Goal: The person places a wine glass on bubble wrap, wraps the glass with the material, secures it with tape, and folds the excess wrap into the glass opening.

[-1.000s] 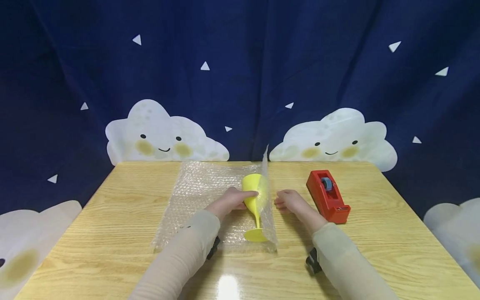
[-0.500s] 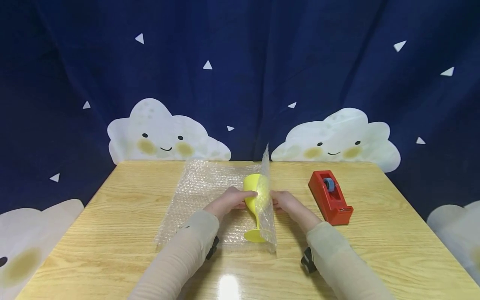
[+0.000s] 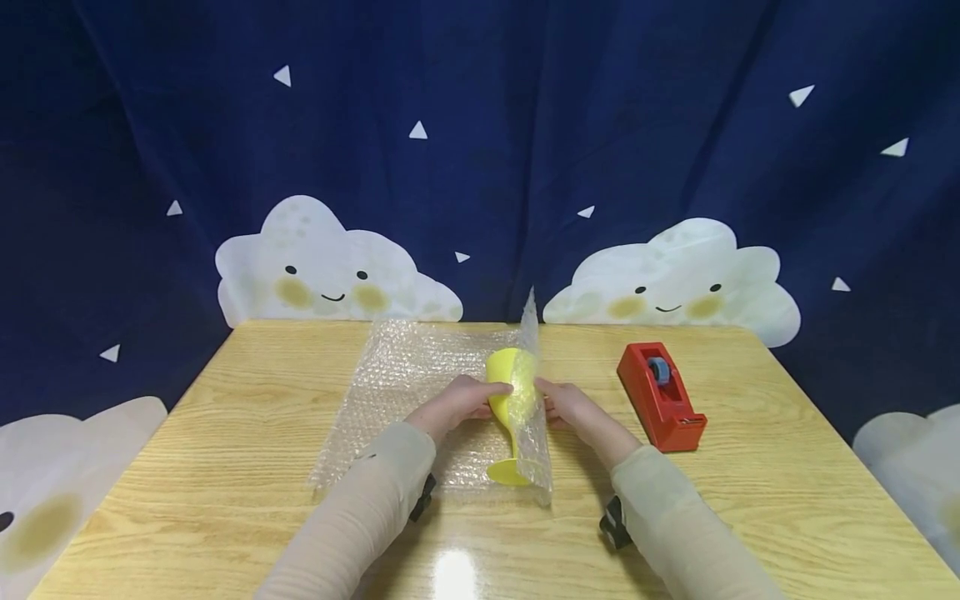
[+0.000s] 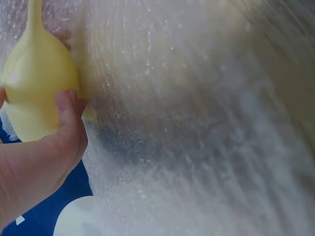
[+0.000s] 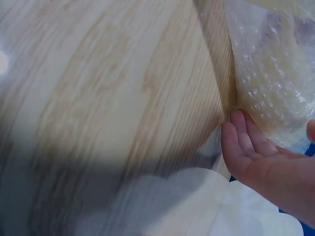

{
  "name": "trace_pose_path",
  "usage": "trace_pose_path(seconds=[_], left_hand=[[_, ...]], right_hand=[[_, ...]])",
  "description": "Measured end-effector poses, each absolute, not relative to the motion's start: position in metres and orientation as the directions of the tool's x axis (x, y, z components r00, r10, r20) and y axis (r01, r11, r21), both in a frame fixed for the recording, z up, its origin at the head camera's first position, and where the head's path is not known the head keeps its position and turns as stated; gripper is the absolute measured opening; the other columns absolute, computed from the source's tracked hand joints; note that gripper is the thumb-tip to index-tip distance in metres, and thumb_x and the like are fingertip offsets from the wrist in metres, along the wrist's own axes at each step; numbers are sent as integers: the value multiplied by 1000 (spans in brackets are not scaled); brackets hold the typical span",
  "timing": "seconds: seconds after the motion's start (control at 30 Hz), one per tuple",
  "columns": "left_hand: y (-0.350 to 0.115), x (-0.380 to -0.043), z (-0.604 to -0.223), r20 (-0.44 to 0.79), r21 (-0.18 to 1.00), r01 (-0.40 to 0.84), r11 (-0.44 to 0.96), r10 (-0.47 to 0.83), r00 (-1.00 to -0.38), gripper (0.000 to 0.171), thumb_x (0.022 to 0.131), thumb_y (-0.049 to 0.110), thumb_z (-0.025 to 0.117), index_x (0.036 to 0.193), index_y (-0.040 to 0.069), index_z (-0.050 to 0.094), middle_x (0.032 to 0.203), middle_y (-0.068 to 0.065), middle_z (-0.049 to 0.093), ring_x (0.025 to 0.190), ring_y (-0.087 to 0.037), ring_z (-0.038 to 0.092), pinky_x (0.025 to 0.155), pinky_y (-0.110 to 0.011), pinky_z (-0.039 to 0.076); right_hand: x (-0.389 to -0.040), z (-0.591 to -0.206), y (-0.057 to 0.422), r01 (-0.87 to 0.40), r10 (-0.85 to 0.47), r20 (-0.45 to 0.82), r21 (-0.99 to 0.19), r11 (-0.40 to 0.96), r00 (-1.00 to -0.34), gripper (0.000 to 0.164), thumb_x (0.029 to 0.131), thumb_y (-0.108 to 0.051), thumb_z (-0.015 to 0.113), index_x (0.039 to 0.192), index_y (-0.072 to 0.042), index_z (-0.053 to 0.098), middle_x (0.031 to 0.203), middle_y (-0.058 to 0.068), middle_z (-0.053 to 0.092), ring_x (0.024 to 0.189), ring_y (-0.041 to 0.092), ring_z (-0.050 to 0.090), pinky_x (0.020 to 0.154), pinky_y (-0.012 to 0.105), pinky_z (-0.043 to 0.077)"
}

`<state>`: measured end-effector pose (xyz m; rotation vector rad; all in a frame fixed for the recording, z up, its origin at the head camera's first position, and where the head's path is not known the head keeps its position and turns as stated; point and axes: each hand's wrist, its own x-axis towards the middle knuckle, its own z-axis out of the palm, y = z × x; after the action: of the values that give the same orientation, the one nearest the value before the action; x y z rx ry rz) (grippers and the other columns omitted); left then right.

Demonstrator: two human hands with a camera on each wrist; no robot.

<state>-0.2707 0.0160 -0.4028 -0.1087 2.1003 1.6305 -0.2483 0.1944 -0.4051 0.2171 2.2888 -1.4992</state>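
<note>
A yellow plastic goblet [image 3: 506, 403] lies on its side, foot toward me, on a sheet of bubble wrap [image 3: 401, 375]. The sheet's right edge stands up and folds partly over the goblet's right side. My left hand [image 3: 457, 403] holds the bowl from the left, thumb on top. In the left wrist view, the fingers [image 4: 69, 110] lie along the side of the goblet [image 4: 42, 73]. On the other side, my right hand [image 3: 577, 408] touches the raised flap with its thumb. The right wrist view shows extended, slightly bent fingers [image 5: 243, 140] beside the bubble wrap [image 5: 275, 73].
A red tape dispenser [image 3: 660, 400] with a blue-cored roll stands to the right of my right hand. The wooden table [image 3: 247, 467] ends at a dark blue curtain [image 3: 480, 150] printed with clouds and white triangles.
My right hand has moved left from the bare table to the raised flap of bubble wrap, which now leans slightly more over the goblet. The left hand has kept its hold.
</note>
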Motion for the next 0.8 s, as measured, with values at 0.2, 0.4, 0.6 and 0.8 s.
trace_pose_path(seconds=[0.2, 0.4, 0.6, 0.8], left_hand=[[16, -271, -402, -407, 902, -342, 265, 249, -879, 43, 82, 22, 67, 110, -9, 56, 86, -3, 58, 70, -10, 58, 82, -28, 54], [17, -271, -399, -436, 885, -365, 289, 241, -867, 47, 81, 27, 64, 115, -5, 54, 86, -2, 55, 70, -10, 54, 80, -27, 54], [18, -271, -393, -463, 867, -382, 320, 234, -855, 58, 83, 45, 58, 119, 0, 53, 78, -2, 55, 62, -11, 51, 72, -26, 52], [18, -268, -392, -447, 861, -362, 358, 193, -873, 66, 82, 52, 61, 119, -2, 51, 77, 0, 53, 61, -10, 52, 71, -26, 52]], right_hand=[[-246, -402, 191, 317, -77, -393, -829, 460, -916, 62, 98, -39, 38, 132, 12, 40, 115, 24, 61, 96, 23, 62, 84, 35, 51], [-244, -399, 187, 325, -54, -393, -823, 466, -918, 62, 98, -39, 39, 133, 12, 39, 124, 27, 54, 111, 36, 56, 90, 40, 49], [-243, -398, 184, 342, -40, -405, -816, 466, -913, 64, 97, -40, 39, 132, 13, 38, 129, 27, 50, 116, 38, 52, 93, 43, 48], [-244, -398, 184, 355, -30, -413, -814, 459, -910, 64, 96, -40, 40, 133, 12, 38, 131, 27, 49, 118, 38, 51, 93, 43, 48]])
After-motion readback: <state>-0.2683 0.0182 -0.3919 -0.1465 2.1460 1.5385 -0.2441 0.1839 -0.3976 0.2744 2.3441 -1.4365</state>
